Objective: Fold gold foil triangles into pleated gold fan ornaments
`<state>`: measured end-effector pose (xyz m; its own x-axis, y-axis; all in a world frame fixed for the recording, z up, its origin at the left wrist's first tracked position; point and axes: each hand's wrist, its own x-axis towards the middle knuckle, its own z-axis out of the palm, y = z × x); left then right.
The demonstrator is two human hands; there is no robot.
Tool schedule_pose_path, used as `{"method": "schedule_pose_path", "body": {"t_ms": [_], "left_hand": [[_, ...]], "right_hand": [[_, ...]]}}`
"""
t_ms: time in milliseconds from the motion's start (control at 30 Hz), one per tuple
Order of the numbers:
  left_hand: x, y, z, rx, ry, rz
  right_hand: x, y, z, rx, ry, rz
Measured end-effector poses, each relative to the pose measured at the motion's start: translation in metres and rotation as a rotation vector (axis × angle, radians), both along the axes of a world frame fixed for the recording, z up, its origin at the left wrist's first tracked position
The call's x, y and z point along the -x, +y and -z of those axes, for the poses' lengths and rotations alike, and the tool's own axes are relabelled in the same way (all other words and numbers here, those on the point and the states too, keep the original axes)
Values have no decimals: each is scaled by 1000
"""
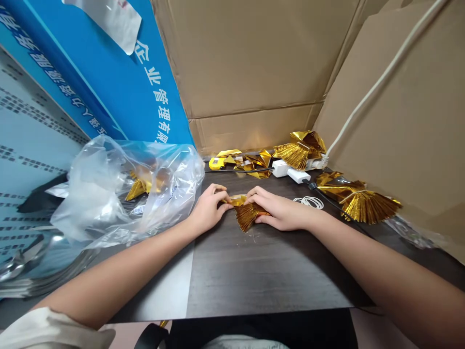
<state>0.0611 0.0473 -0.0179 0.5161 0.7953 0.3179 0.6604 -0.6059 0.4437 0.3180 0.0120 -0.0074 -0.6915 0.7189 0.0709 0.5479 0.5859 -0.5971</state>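
Between my two hands, low over the dark tabletop, is a pleated gold foil fan (246, 216). My left hand (212, 206) pinches its left end with thumb and fingertips. The fingers of my right hand (271, 208) lie over the top of the folds, with the thumb underneath, gripping the right side. The pleats spread downward toward me, and part of the fan is hidden behind my right fingers.
A clear plastic bag (98, 194) with gold foil inside lies left. Behind are a yellow tape measure (217, 163), a white power strip (298, 174) and a gold fan bundle (300, 149). Another bundle (370, 206) and a coiled white cable (311, 202) lie right. Cardboard walls (250, 58) stand behind.
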Motion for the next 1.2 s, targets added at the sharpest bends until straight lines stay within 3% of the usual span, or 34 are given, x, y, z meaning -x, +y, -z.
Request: {"method": "schedule_pose_path", "body": {"t_ms": [233, 567, 833, 967, 1200], "left_hand": [[1, 0, -1, 94, -82, 79], [12, 8, -6, 49, 62, 204], [11, 9, -4, 125, 5, 70], [12, 13, -5, 106, -31, 86], [9, 19, -4, 114, -80, 108]], "right_hand": [[0, 1, 0, -15, -4, -27], [-2, 3, -2, -14, -28, -50], [-5, 2, 0, -11, -11, -38], [-7, 2, 0, 8, -36, -31], [4, -3, -4, -2, -11, -146]]}}
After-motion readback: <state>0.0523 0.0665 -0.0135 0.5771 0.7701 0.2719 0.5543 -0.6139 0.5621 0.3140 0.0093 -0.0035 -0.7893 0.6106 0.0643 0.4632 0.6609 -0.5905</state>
